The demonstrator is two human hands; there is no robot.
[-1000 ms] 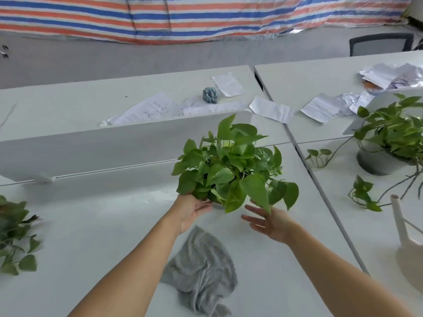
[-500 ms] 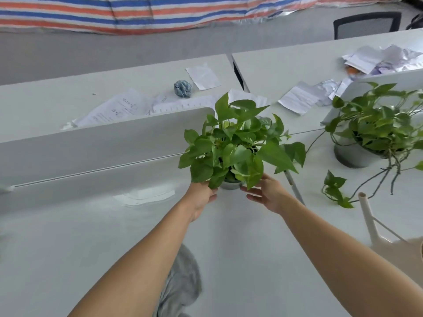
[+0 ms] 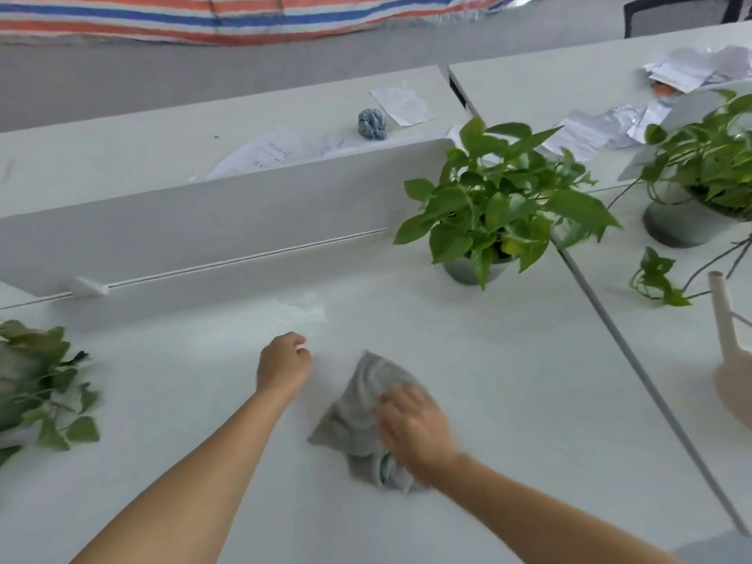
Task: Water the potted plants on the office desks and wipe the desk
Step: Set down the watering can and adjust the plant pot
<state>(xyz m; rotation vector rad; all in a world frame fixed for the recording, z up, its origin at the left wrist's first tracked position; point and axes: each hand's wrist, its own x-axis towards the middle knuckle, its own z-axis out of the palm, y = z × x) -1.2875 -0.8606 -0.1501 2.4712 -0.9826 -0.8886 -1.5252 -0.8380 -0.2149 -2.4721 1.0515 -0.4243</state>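
Wet patch (image 3: 299, 315) lies ahead-left of the cloth (image 3: 358, 405)
My right grip (image 3: 411, 429) rests on the cloth, blurred, pinch unclear; my curled, empty left grip (image 3: 285, 364) is nearer.

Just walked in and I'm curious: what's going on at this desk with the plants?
A person seems to be wiping a white desk. Their right hand is on a grey cloth, but it is blurred, so the grip is unclear. The left hand is curled beside it. A potted plant stands by the divider, and a beige watering can sits at the right edge.
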